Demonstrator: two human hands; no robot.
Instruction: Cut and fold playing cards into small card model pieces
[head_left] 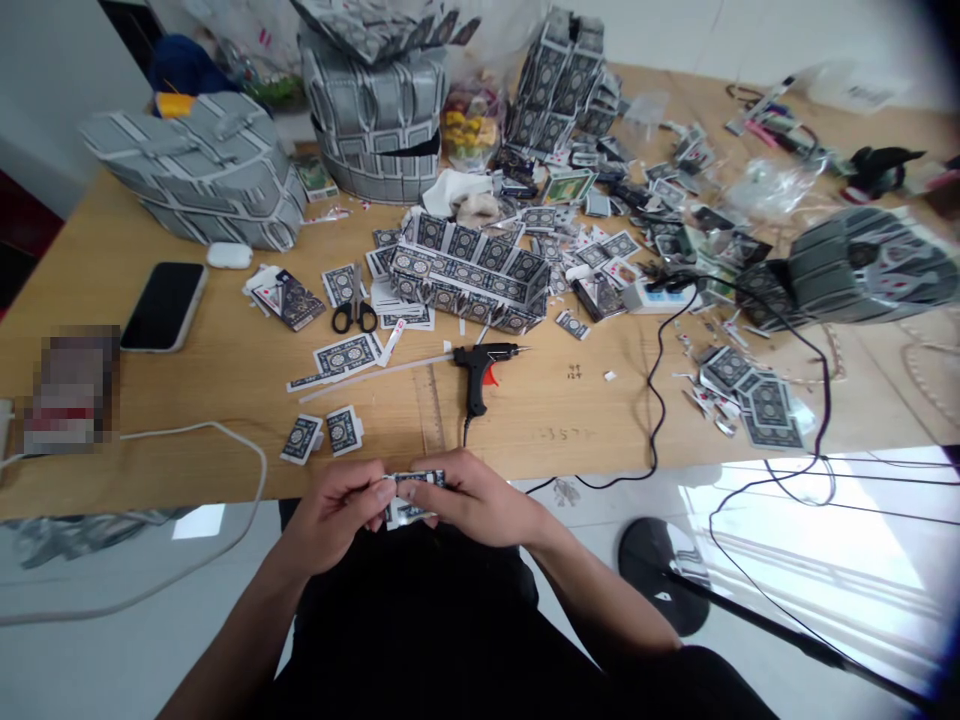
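Observation:
Between my two hands, just off the table's front edge, is a playing card [406,513] with a dark patterned back, which looks folded. My left hand [346,505] pinches its left end. Around the right part of the same card, my right hand [466,497] is closed, thumb on top. Two small cut card pieces [345,430] lie on the table beyond my left hand. A black glue gun [480,375] with a red trigger lies ahead, near a clear ruler [430,405]. Black scissors [355,310] rest among cards further back.
A card-built trough [472,268] stands mid-table, with large card-built shapes [375,110] behind. A phone [163,307] lies at left. Loose cards [757,395] and a power strip [660,295] with black cables are at right. A round black stand base [664,572] is on the floor.

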